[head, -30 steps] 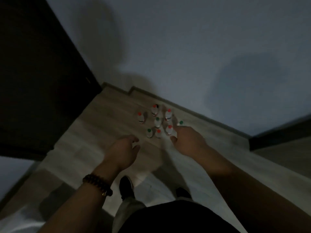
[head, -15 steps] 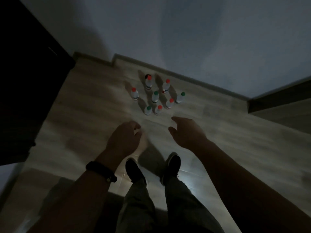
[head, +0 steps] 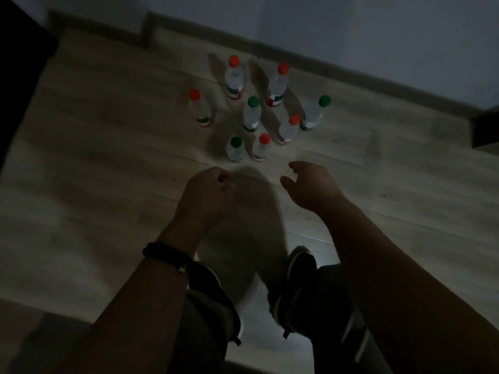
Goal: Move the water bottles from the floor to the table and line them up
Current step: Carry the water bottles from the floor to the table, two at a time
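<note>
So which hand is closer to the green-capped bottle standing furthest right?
Right. The right hand hangs just short of that bottle; the left hand is further away, off to its left.

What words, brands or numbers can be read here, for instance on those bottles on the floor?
No text is readable anywhere.
Water bottles: red, green and white label bands, too dark and blurred to read.
Bracelet: no writing visible.

bracelet (head: pixel 164 251): black, beaded | shoes (head: pixel 300 268): 2, dark | trousers (head: pixel 205 325): dark
</note>
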`<state>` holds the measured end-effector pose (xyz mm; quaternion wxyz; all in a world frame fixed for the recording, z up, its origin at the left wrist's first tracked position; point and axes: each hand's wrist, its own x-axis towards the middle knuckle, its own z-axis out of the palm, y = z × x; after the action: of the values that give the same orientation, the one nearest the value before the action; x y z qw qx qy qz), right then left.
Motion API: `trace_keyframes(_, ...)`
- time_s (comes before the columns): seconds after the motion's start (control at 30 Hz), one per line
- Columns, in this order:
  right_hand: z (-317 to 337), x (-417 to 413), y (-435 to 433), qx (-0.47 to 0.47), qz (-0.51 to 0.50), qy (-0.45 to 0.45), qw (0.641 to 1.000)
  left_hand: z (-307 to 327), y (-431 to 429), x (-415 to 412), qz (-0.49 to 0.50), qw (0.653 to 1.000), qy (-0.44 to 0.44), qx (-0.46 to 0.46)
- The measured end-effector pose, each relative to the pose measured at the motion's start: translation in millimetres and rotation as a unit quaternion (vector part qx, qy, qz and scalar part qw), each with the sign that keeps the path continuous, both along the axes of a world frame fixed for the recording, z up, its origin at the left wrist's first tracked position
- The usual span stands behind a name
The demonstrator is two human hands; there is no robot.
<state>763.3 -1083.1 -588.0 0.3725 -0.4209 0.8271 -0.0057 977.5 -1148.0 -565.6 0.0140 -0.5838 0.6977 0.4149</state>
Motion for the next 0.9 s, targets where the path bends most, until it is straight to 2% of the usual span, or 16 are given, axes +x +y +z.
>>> trace_keyframes(0.23,-110.2,-25.4,-57.3,0.004,-0.005,-0.016,1.0,-101.0,-36.2,-19.6,0.031,0.999,-0.017,-0.011)
trace_keyframes(0.33,-138.5,-26.8,-84.5,-0.018,-0.014,-0.045,0.999,-122.3,-61.6,-23.4,-0.009,0.999,-0.04,-0.023)
trace_keyframes(0.57,-172.8,-22.2,-122.7,-0.033,0.013,-0.047,0.998,-152.5,-104.3,-14.5,-0.024,0.996,-0.073,-0.038)
trace_keyframes(0.77,-195.9,-29.3,-122.6,-0.069,-0.076,-0.103,0.989,-168.1,-114.3,-25.5,-0.04,0.996,-0.075,-0.031)
trace_keyframes(0.9,-209.2,-27.5,-116.8,-0.102,-0.094,-0.116,0.984,-180.1,-117.2,-32.6,-0.063,0.995,-0.068,-0.027)
